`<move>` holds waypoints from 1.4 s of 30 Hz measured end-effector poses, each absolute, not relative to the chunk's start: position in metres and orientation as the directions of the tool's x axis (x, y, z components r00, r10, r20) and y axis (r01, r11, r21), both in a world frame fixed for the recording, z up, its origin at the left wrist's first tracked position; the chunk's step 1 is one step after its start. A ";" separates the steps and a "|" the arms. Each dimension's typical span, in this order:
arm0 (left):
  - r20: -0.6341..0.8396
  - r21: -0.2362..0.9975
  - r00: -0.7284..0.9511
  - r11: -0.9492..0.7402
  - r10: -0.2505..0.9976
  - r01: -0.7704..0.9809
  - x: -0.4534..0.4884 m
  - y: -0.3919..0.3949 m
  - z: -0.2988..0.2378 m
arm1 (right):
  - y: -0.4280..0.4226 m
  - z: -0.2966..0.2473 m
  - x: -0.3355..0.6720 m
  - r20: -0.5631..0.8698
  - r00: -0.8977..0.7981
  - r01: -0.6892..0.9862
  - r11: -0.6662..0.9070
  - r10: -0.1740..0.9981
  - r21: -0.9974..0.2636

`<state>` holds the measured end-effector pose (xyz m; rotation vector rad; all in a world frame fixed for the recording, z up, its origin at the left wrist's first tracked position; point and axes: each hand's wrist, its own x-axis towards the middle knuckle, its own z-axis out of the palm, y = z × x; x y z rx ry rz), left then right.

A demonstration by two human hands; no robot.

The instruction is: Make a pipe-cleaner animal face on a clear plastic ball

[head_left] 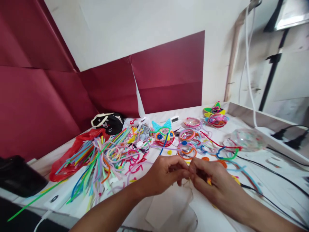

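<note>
My left hand (164, 174) and my right hand (212, 178) meet at their fingertips just above the white table (277, 190), near its front. Both pinch something small between thumb and fingers that I cannot make out; a bit of yellow and orange shows under the right fingers. A thin clear plastic sheet (173, 206) lies directly below the hands. Just beyond them lie round clear domes wound with coloured pipe cleaners (186, 149).
A big heap of loose coloured pipe cleaners (106, 158) spreads over the left, partly on a red plastic bag (72, 151). A black-and-white pouch (108, 122) sits at the back. A clear glitter dome (246, 139) and black cables (272, 170) lie right.
</note>
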<state>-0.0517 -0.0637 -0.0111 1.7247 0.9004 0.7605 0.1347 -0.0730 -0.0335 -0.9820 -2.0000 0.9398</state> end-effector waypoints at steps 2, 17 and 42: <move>0.035 0.973 0.534 -0.151 0.845 0.174 -0.050 -0.063 -0.016 | -0.073 -0.036 0.136 0.271 -0.444 0.319 0.433 0.854 -0.843; -0.039 0.992 0.515 -0.027 0.856 0.120 -0.041 -0.068 -0.027 | -0.064 -0.051 0.148 0.350 -0.404 0.303 0.485 0.845 -0.820; 0.163 0.931 -0.298 -0.047 0.941 0.363 -0.187 0.056 -0.004 | -0.059 -0.078 0.144 0.863 -0.342 0.495 0.852 0.371 -0.170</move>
